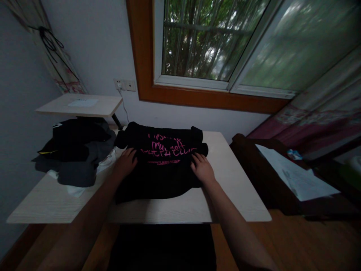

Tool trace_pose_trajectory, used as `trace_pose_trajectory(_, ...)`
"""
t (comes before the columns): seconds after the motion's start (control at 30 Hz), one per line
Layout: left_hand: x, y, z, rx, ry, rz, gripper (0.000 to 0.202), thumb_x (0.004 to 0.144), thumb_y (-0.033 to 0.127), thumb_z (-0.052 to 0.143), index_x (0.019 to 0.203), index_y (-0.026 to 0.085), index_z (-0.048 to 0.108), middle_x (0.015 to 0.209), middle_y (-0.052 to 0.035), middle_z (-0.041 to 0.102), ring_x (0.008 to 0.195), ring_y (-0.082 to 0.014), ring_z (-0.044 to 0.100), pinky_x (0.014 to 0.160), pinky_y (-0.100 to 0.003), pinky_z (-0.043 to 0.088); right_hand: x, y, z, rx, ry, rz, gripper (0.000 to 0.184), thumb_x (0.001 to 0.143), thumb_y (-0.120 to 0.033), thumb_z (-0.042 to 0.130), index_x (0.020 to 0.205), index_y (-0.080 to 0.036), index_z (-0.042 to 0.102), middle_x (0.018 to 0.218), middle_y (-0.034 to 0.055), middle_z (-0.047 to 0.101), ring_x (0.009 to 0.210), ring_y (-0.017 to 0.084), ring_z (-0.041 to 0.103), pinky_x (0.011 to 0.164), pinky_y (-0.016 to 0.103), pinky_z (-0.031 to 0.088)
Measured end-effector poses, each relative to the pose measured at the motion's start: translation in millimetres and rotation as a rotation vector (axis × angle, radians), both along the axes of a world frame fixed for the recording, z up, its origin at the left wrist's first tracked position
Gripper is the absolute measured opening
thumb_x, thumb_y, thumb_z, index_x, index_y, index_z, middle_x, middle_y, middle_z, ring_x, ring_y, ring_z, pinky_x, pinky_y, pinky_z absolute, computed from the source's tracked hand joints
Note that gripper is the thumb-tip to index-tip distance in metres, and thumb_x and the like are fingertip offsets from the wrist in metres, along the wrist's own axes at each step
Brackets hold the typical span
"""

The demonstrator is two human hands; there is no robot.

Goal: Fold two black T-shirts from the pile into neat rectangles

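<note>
You have a black fabric shirt with pink lettering (158, 182) on a pale rectangular table (239, 203). Left of the shirt lies a crumpled grey-and-black clothing pile (76, 163); behind and left, a pale rectangular shelf (105, 104); behind, a brown-framed glass window (208, 49); right, dark-brown furniture (258, 173).

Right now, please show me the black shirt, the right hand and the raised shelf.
Black shirt (162, 175): head view, fabric below the pink print (168, 152).
Right hand (203, 170): head view, back of the hand.
Raised shelf (105, 106): head view, bare top.
</note>
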State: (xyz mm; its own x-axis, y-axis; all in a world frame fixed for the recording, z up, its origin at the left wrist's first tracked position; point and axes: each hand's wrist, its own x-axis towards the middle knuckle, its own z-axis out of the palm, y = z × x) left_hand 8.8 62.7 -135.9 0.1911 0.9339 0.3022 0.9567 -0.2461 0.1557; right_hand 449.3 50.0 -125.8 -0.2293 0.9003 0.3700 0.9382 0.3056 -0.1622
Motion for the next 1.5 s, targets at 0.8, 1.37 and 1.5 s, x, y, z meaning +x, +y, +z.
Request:
trace_pose_trajectory(0.8, 3, 21, 7.2, 0.058, -0.022, 0.01, 0.046, 0.095, 0.027, 0.041, 0.134, 0.014, 0.063, 0.144, -0.0156, 0.06, 0.141, -0.0301, 0.048, 0.121, -0.055, 0.033, -2, 37, -2.9, 0.008, 0.24, 0.018, 0.046, 0.101, -0.038, 0.043, 0.139, -0.021, 0.061, 0.153, 0.0126, 0.051, 0.143, 0.031, 0.042, 0.118, 0.054, 0.037)
trace_pose_trajectory(1.37, -17, -66, 2.0, 0.102, -0.014, 0.249, 0.047, 0.093, 0.036, 0.051, 0.135, 0.016, 0.06, 0.117, -0.018, 0.064, 0.113, -0.0355, 0.058, 0.102, -0.053, 0.048, -14, -49, 5.4, -0.203, 0.626, -0.052, 0.043, 0.084, -0.049, 0.066, 0.118, -0.023, 0.062, 0.083, 0.0028, 0.064, 0.082, 0.025, 0.06, 0.077, 0.038, 0.05)
trace_pose_trajectory(1.5, -19, -65, 6.6, 0.038, -0.123, 0.253, 0.045, 0.094, 0.032, 0.047, 0.134, 0.015, 0.058, 0.114, -0.0161, 0.067, 0.11, -0.0328, 0.062, 0.1, -0.048, 0.05, -23, -60, 6.7, -0.204, 0.86, -0.082, 0.034, 0.083, -0.043, 0.064, 0.111, -0.024, 0.058, 0.083, -0.0008, 0.056, 0.075, 0.02, 0.057, 0.07, 0.032, 0.049)
